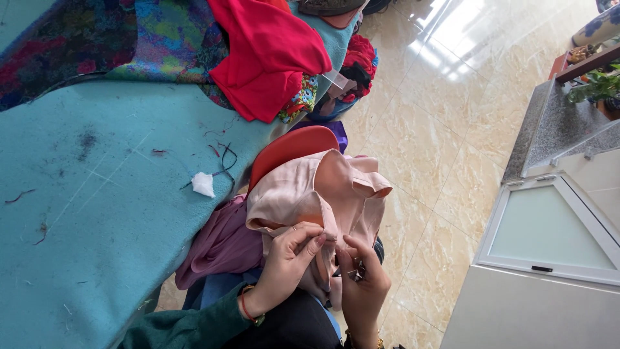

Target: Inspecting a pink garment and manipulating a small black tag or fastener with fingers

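Head view. Left hand (287, 262) pinches a fold of pink cloth (323, 194), thumb and fingers closed on it. Right hand (361, 284), just beside and touching the same cloth, is closed around a small metal tool (355, 274), too small to identify. The cloth lies near the bench (97, 213) edge, over a red stool (287, 147). Red fabric (265, 58) sits far on the bench.

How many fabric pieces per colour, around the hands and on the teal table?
Pink: 1, pale satin garment, pinched by left hand and right hand
Mauve: 1, cloth
Red: 1, cloth
Multicolour: 1, patterned cloth
White: 1, scrap
Total: 5
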